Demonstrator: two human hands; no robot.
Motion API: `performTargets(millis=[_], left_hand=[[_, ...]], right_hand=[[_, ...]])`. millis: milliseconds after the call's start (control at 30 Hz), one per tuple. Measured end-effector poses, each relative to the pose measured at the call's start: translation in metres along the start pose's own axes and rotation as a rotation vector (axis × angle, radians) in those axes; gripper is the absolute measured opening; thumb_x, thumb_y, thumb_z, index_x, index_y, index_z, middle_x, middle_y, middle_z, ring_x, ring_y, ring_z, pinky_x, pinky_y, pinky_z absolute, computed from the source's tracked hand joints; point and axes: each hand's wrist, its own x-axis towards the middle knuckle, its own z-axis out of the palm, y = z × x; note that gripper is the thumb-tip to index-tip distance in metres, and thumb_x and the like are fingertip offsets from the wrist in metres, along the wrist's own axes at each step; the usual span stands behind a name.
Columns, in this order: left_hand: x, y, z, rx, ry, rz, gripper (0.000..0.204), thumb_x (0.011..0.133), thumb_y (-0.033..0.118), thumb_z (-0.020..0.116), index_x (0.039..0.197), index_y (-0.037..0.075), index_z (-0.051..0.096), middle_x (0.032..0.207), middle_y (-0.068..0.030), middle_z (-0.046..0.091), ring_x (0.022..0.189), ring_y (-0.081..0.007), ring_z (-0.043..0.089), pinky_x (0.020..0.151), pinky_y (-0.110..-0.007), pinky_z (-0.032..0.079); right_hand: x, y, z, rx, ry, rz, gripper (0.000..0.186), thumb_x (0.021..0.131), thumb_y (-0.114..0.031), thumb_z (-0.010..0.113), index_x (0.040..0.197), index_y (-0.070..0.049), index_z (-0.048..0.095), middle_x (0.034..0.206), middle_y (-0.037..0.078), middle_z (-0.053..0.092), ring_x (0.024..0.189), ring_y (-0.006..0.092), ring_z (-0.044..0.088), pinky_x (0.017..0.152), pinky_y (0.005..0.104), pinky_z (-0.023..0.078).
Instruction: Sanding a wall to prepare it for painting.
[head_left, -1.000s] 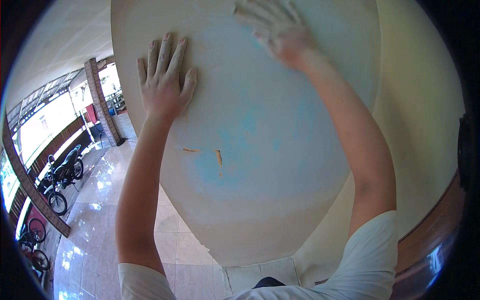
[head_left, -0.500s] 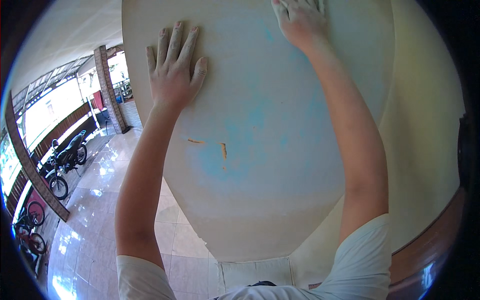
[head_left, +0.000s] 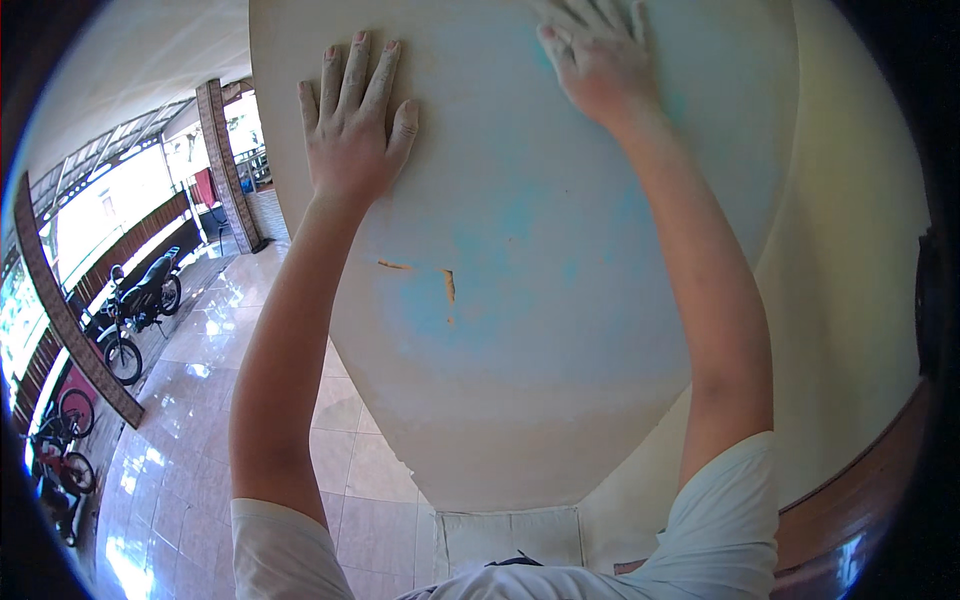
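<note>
A broad pale wall face (head_left: 560,330) stands in front of me, with worn light-blue patches and a few chipped brownish marks (head_left: 449,286) below the middle. My left hand (head_left: 350,140) lies flat on its upper left part, fingers spread and coated in pale dust. Higher up and to the right, my right hand (head_left: 605,70) rests against the same surface. Its fingers are dusty and stretched out, and their tips reach the upper edge of the picture. Whether anything thin lies under that palm is hidden.
To the left, a glossy tiled floor (head_left: 200,430) runs toward a parked motorcycle (head_left: 145,300), bicycles (head_left: 70,440) and a tiled post (head_left: 225,165). A cream side wall (head_left: 840,270) meets the pale face on the right, above a brown shiny surface (head_left: 850,500).
My right hand has come slightly lower in the picture, and more of its fingers show. My left hand keeps its place near the upper left. The whole view has shifted a little.
</note>
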Motion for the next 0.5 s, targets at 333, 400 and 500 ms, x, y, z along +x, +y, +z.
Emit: performTargets(millis=[333,400,500], left_hand=[[-0.016,0.025,-0.006,-0.074,-0.048,-0.01,0.06,0.093,0.038,0.051,0.15,0.024,0.039,0.159,-0.0066,0.029,0.147,-0.0339,0.023,0.117,-0.057,0.015],[-0.021,0.029,-0.007,-0.079,-0.063,-0.004,0.061,0.093,0.038,0.052,0.15,0.023,0.038,0.159,-0.0068,0.029,0.147,-0.0342,0.023,0.117,-0.057,0.015],[-0.025,0.033,-0.006,-0.048,-0.056,0.013,0.064,0.091,0.045,0.053,0.15,0.023,0.039,0.157,-0.0067,0.032,0.145,-0.0355,0.027,0.114,-0.062,0.02]], right_hand=[[-0.113,0.018,0.023,0.286,-0.133,-0.25,0.053,0.094,-0.03,0.059,0.143,-0.042,0.044,0.155,-0.008,0.035,0.146,0.021,0.026,0.115,0.0615,0.022],[-0.111,0.024,0.023,0.265,-0.139,-0.271,0.053,0.094,-0.029,0.059,0.143,-0.042,0.044,0.155,-0.008,0.035,0.146,0.0205,0.026,0.115,0.062,0.022],[-0.097,0.031,0.025,0.219,-0.127,-0.301,0.051,0.095,-0.03,0.058,0.142,-0.043,0.044,0.155,-0.009,0.035,0.146,0.0196,0.026,0.115,0.0629,0.021]])
